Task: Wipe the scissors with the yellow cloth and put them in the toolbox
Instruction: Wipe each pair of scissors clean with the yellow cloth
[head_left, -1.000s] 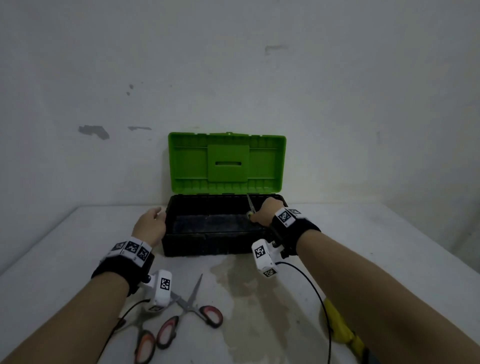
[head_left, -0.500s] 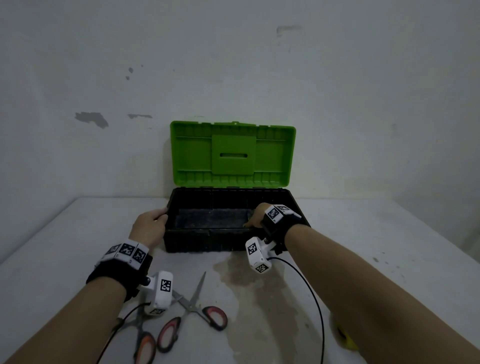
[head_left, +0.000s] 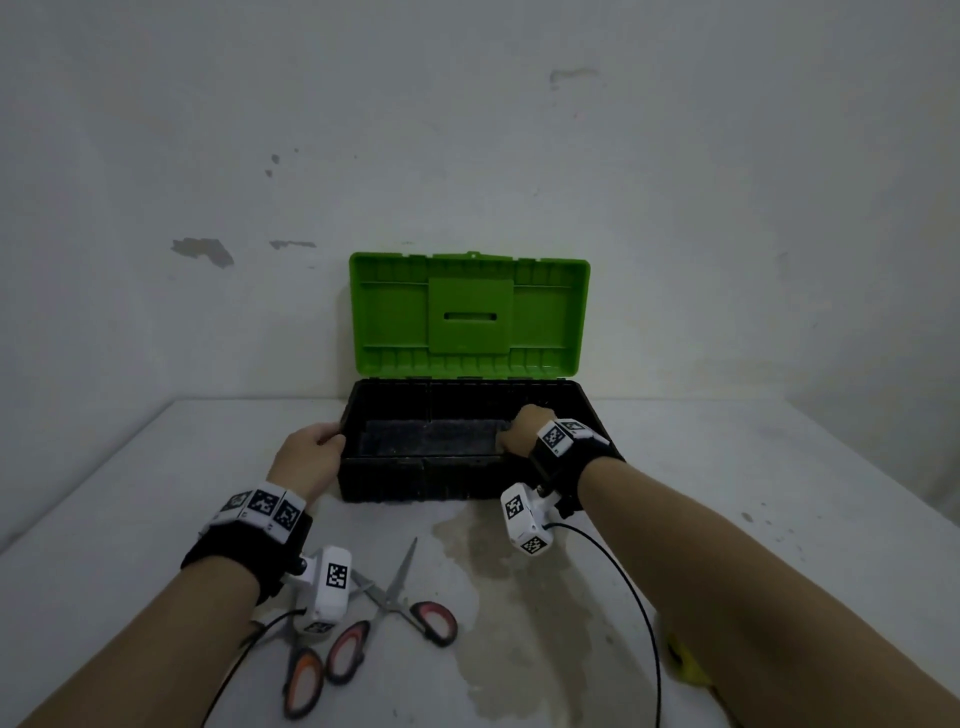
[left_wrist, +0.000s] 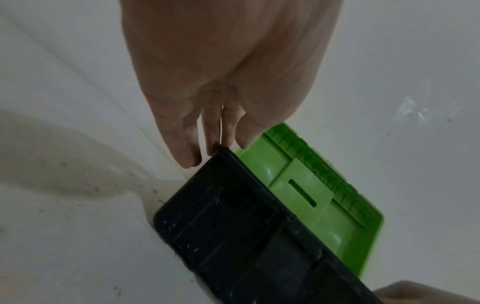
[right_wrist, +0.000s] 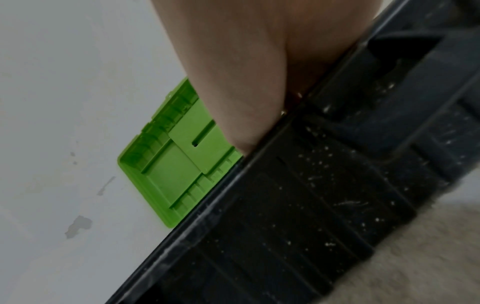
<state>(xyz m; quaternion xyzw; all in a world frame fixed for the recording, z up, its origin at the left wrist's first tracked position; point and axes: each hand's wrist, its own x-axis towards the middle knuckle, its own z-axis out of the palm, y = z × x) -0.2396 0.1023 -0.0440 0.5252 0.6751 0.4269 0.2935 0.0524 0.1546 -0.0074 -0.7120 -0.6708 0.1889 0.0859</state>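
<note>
Change noted: a second ago the right hand (head_left: 524, 426) held a pair of scissors blade-up over the toolbox (head_left: 395, 478); now it is lowered inside the right end of the black tray and no blade shows. Judged: this pair is being laid down, placement nearly done. The right hand's fingers are hidden behind the rim, so I cannot tell whether it has let go. The left hand (head_left: 306, 457) holds the left end wall between thumb and fingers, steadying the box. Two more scissors, red-handled (head_left: 400, 597) and orange-handled (head_left: 304, 675), lie on the counter (head_left: 727, 493) near the left wrist; the yellow cloth (head_left: 685, 665) peeks out beside the right forearm. The tray is ribbed, dusty plastic; the green lid (head_left: 395, 322) stands upright, moulded and glossy.
</note>
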